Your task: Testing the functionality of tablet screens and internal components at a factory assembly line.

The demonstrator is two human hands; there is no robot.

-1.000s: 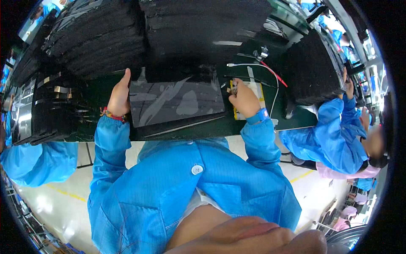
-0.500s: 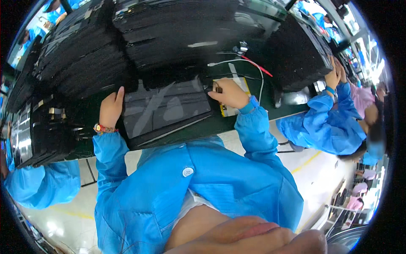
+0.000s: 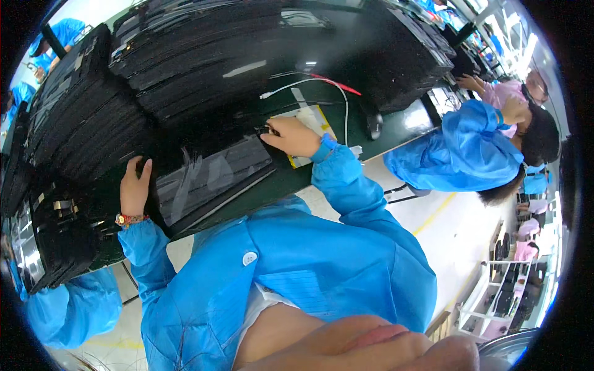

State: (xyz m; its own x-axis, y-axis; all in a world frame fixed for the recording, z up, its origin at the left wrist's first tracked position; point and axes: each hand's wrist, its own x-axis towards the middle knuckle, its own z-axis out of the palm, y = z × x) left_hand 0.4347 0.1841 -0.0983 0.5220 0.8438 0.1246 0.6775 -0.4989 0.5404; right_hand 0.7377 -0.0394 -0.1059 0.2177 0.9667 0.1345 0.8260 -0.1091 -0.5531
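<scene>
Its grip unclear, the right hand (image 3: pixel 296 136) now nears the panel (image 3: pixel 218 174) from the right, bracketing it with the left hand (image 3: pixel 134 191), fingers parted.

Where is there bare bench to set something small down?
A narrow green strip of bench runs along the front edge, below the dark panel and the yellow-edged pack. A smaller patch lies between the white cable and the rounded black object. Back and left are crowded with dark stacks.

Your head-worn fisheye looks down from close above, your blue jacket (image 3: pixel 315 247) filling the frame's lower middle.
</scene>
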